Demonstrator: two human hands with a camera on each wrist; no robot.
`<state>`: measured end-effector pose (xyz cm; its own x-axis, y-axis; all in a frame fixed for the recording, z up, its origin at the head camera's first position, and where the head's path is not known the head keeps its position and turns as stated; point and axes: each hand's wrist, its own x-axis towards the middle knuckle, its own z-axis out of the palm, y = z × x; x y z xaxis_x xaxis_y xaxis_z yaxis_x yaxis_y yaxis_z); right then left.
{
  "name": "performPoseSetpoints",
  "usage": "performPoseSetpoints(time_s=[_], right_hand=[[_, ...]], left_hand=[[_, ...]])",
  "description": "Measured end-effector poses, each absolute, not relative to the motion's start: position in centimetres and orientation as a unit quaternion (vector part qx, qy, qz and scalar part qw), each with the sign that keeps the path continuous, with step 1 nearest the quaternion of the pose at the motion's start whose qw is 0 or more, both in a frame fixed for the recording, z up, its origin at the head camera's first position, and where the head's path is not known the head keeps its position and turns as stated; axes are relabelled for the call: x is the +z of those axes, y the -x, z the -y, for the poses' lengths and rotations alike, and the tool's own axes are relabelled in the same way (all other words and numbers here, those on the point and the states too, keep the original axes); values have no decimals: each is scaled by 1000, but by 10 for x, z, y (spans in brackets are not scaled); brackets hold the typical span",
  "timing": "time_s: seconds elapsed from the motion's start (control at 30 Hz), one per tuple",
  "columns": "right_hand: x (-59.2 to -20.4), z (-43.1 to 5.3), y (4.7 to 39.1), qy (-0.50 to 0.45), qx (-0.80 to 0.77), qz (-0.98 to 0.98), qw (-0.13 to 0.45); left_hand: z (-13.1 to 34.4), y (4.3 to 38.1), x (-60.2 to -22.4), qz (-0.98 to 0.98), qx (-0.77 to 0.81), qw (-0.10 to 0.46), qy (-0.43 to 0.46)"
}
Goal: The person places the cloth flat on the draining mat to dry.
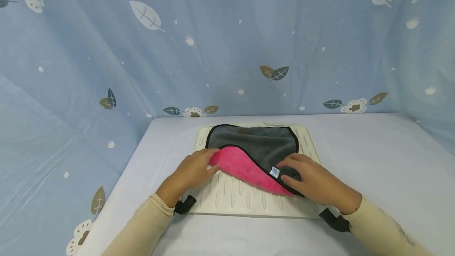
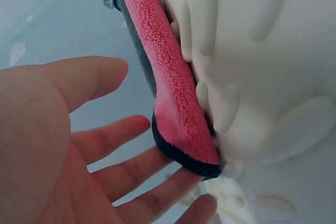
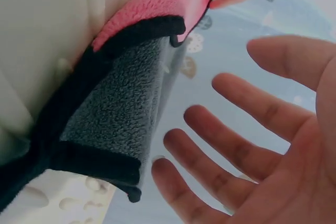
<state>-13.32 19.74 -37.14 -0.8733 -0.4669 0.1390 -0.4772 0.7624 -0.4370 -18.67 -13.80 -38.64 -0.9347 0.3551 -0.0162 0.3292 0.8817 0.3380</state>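
A two-sided cloth, grey [image 1: 249, 139] on one face and pink [image 1: 239, 165] on the other, lies with black edging and part of its front folded over. A small white label [image 1: 275, 172] sits on the fold's edge. My left hand [image 1: 192, 172] is at the cloth's left end; in the left wrist view its straight fingers [image 2: 137, 170] are against the black-edged corner. Spread over the right end is my right hand [image 1: 314, 180], its fingers apart and relaxed beside the grey part. The right wrist view shows nothing in its palm [image 3: 286, 182].
Beneath the cloth is a cream ribbed mat [image 1: 231, 204] on a white-covered table [image 1: 373, 161]. Blue patterned fabric [image 1: 227, 50] hangs behind and to the left. Black wrist devices [image 1: 335, 220] are worn near both sleeves.
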Motion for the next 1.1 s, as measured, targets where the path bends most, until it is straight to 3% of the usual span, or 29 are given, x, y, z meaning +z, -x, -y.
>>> performPoseSetpoints(time_s=[0.67,1.1], right_hand=[[-385,-206,134,-289,191,936,-60],[-389,-204,134,-331,147,932,-9]], left_hand=[[146,187,-384,-974,135,6,-183],[148,187,-382,-976,121,-17,-182]])
